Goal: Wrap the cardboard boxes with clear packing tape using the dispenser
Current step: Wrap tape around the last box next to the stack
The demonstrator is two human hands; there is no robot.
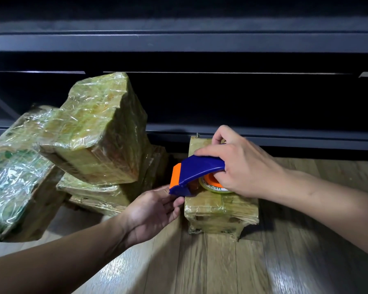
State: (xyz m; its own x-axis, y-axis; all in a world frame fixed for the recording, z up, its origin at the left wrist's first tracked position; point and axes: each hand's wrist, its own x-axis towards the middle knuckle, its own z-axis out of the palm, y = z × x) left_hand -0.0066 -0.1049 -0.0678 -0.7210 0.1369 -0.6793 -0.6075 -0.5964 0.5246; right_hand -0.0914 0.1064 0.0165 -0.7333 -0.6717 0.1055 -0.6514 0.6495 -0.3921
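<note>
The small cardboard box (221,211) I'm taping stands on the wooden floor (221,264) against a dark shelf (263,132), the blue dispenser (197,177) resting on its top with the fingers of my right hand (240,166) grasping it, my left hand (151,211) at the dispenser's nose, its hold unclear to me, and wrapped boxes (98,132) piled to the left.

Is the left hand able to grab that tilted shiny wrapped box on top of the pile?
Probably yes: the left hand lies close to the tilted tape-wrapped cardboard box, with nothing between them.
</note>
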